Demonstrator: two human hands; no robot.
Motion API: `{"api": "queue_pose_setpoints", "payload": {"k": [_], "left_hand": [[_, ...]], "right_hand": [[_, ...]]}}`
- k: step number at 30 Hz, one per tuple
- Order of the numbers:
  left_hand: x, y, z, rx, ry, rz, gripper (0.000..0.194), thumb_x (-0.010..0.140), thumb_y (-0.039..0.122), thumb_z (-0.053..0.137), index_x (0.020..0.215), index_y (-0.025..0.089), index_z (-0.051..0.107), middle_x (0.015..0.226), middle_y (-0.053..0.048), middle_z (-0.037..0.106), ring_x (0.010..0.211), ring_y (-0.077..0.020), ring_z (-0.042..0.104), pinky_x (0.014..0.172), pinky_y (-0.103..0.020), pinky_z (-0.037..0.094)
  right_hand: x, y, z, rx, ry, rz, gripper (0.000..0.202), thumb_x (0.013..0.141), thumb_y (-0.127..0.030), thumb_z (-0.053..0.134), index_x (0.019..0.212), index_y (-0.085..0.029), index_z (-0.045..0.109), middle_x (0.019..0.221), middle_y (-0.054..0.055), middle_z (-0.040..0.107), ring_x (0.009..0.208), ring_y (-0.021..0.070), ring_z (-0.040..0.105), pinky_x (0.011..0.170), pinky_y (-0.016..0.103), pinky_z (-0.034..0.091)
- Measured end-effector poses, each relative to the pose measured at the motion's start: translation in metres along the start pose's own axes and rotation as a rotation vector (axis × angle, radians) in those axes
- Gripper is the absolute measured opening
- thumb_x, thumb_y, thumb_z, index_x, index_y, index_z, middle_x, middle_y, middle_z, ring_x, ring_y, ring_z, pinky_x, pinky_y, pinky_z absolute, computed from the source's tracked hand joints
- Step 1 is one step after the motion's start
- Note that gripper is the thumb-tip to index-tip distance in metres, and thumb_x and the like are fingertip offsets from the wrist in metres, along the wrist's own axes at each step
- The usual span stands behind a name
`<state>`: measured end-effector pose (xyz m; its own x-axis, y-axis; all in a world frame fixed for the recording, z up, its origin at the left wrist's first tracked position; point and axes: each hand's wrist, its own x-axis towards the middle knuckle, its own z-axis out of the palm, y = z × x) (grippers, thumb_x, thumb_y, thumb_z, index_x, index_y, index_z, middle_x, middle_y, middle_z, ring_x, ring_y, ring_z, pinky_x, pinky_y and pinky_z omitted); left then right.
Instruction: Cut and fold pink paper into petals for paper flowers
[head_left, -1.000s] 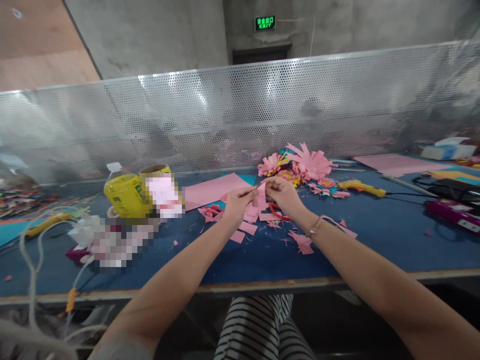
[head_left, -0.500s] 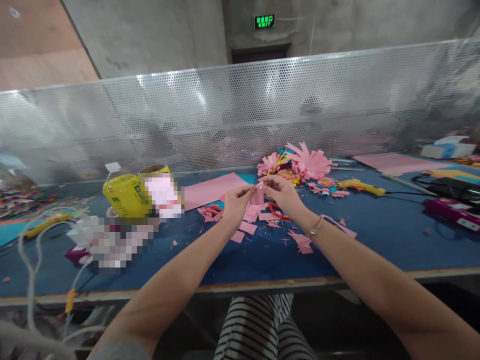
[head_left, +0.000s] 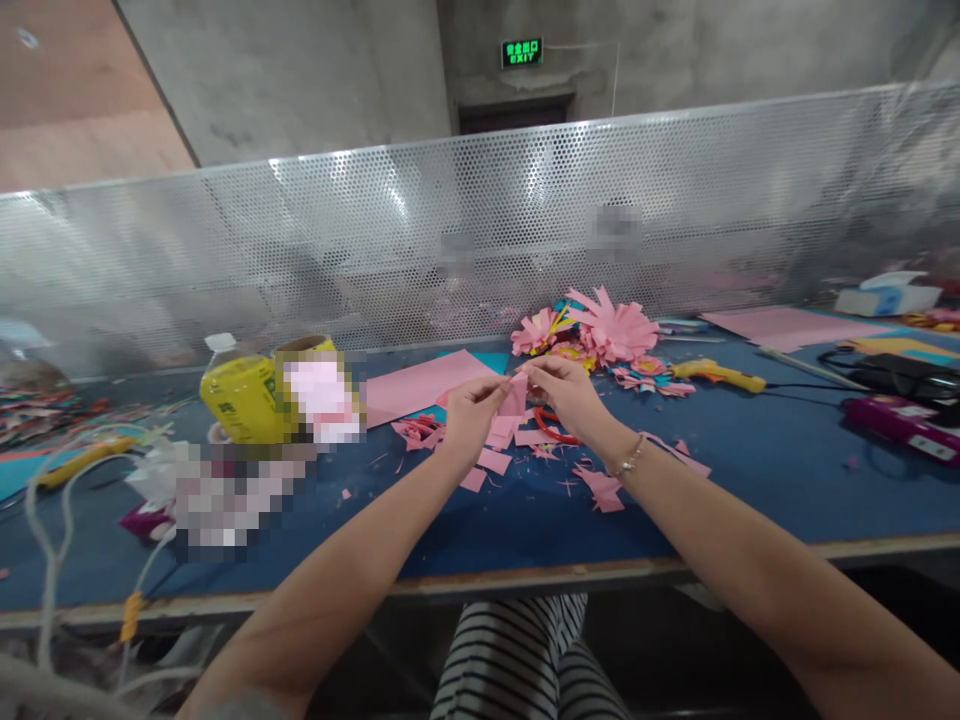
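Note:
Between my fingertips, over the blue table, is a small piece of pink paper point(head_left: 514, 396). My left hand point(head_left: 474, 412) pinches its left side, and my right hand point(head_left: 561, 392) grips it near the top right. Both hands are closed and close together. Cut pink paper pieces point(head_left: 493, 461) lie just under and in front of them. Red-handled scissors point(head_left: 555, 428), partly hidden, rest beneath my right hand. Behind it sit fringed pink paper flowers point(head_left: 616, 325) with some yellow and blue strips.
A pink sheet point(head_left: 412, 385) lies left of my hands, near a yellow-labelled bottle point(head_left: 244, 400) and a yellow roll point(head_left: 304, 350). A yellow glue gun point(head_left: 718, 376) trails a cord rightward. A perforated metal screen point(head_left: 360, 240) borders the table's back; white cables point(head_left: 56, 540) hang at left.
The view has shifted slightly. My hands stay pinched on the pink paper, with only small finger movements; the paper's angle between them differs a little.

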<state>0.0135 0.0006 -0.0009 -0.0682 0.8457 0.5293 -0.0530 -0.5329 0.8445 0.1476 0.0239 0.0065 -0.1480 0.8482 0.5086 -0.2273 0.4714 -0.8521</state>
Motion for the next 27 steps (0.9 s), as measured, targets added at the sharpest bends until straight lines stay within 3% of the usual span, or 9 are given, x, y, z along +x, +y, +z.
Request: {"api": "queue_pose_setpoints", "payload": {"k": [15, 21, 27], "left_hand": [[0.002, -0.003, 0.0, -0.149, -0.042, -0.056, 0.018, 0.057, 0.025, 0.065, 0.073, 0.017, 0.065, 0.072, -0.001, 0.064, 0.068, -0.0111, 0.056, 0.07, -0.026, 0.043], [0.001, -0.002, 0.0, -0.111, -0.066, -0.038, 0.016, 0.059, 0.027, 0.064, 0.07, 0.015, 0.065, 0.063, 0.0, 0.062, 0.061, -0.0102, 0.054, 0.064, -0.025, 0.043], [0.0, 0.002, 0.001, -0.083, -0.056, -0.014, 0.015, 0.061, 0.027, 0.062, 0.068, 0.015, 0.064, 0.061, 0.0, 0.061, 0.059, -0.0088, 0.053, 0.062, -0.022, 0.042]], "right_hand": [[-0.004, -0.019, 0.002, -0.415, 0.004, -0.15, 0.013, 0.07, -0.024, 0.049, 0.066, -0.016, 0.059, 0.056, -0.001, 0.053, 0.05, 0.0085, 0.047, 0.048, 0.021, 0.04], [-0.005, -0.017, 0.001, -0.429, -0.022, -0.171, 0.013, 0.07, -0.024, 0.049, 0.067, -0.016, 0.059, 0.06, 0.0, 0.054, 0.052, 0.0087, 0.047, 0.05, 0.022, 0.039], [-0.008, -0.022, 0.004, -0.278, -0.041, -0.142, 0.021, 0.074, -0.032, 0.047, 0.073, -0.016, 0.061, 0.056, -0.001, 0.051, 0.051, 0.0086, 0.047, 0.05, 0.022, 0.039]]}}
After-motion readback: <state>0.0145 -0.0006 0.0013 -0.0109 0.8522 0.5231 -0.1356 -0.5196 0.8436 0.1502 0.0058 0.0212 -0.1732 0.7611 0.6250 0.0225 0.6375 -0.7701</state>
